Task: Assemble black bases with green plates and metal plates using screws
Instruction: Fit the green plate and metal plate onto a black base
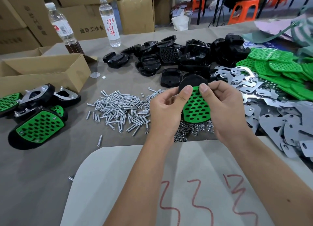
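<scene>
Above the table's middle, both my hands hold one black base (193,81) with a perforated green plate (196,107) laid on it. My left hand (166,110) grips its left side, thumb pressing on the plate's top edge. My right hand (227,110) grips the right side, thumb beside the other. Silver screws (116,109) lie heaped to the left, small nuts (191,129) under my hands. Loose black bases (177,56) pile up behind. Metal plates (271,107) and green plates (284,70) spread on the right.
Finished assemblies (37,117) lie at the left beside an open cardboard box (45,70). Two bottles (110,19) stand at the back left before stacked cartons. A grey sheet with red scribbles (186,183) covers the near table edge.
</scene>
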Action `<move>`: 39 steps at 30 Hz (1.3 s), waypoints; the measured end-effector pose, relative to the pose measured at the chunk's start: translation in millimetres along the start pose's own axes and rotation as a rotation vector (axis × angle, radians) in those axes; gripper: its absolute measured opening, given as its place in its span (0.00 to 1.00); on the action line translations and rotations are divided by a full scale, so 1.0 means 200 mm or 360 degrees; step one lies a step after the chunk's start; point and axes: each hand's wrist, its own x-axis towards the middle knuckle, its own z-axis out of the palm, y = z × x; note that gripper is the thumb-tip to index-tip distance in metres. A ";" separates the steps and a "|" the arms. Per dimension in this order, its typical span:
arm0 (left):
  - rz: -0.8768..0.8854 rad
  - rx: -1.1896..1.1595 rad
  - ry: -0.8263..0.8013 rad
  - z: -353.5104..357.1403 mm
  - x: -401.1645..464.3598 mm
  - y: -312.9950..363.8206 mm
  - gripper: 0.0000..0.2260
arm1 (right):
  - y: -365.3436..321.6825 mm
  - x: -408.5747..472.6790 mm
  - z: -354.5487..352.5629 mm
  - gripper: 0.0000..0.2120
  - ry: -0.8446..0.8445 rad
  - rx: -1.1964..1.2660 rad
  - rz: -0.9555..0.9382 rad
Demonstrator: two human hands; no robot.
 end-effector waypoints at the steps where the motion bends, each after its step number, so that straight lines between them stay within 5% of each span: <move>1: 0.0032 0.0004 -0.0023 0.00 0.00 -0.01 0.03 | 0.00 0.00 0.00 0.07 0.0006 -0.0023 -0.0016; 16: 0.0277 0.0402 -0.0057 0.02 -0.01 -0.04 0.13 | 0.01 0.02 0.00 0.04 -0.0053 0.0126 0.0088; 33: 0.0148 0.0173 0.0167 -0.02 0.02 0.00 0.03 | 0.01 0.00 0.02 0.08 -0.0113 -0.0029 -0.0032; 35: 0.0097 0.0099 0.0423 -0.06 0.04 0.03 0.07 | 0.01 -0.01 0.03 0.09 -0.0109 -0.0245 -0.0109; 39: 0.0004 -0.0230 0.0965 -0.20 0.10 0.09 0.09 | 0.02 -0.07 0.07 0.08 -0.0420 -0.1307 -0.0742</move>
